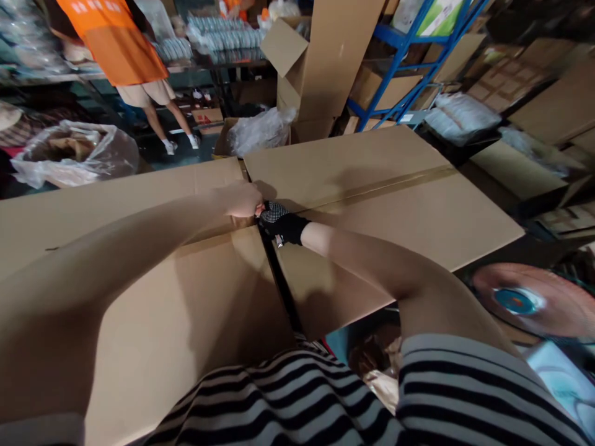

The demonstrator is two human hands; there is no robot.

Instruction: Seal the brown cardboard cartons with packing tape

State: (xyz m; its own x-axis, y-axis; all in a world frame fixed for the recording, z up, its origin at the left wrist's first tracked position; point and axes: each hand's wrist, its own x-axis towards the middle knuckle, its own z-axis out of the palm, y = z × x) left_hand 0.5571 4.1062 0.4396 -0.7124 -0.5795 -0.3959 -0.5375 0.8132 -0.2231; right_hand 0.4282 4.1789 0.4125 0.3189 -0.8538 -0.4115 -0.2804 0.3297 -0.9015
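Observation:
Two large brown cardboard boxes stand side by side in front of me, the left box (pixel 121 204) and the right box (pixel 372 179), which has tape along its top seam. My bare left hand (pixel 242 199) is curled and rests on the left box's top flap at the gap between them. My right hand (pixel 281 222), in a black mesh glove, is closed right beside it at the same gap. A small silvery thing shows under the glove; I cannot make out what it is.
A person in an orange shirt (pixel 116 43) stands at the far left. Clear plastic bags (pixel 74 152) lie on the floor. An open carton (pixel 316 62), blue shelving (pixel 400 56) and stacked boxes fill the back and right.

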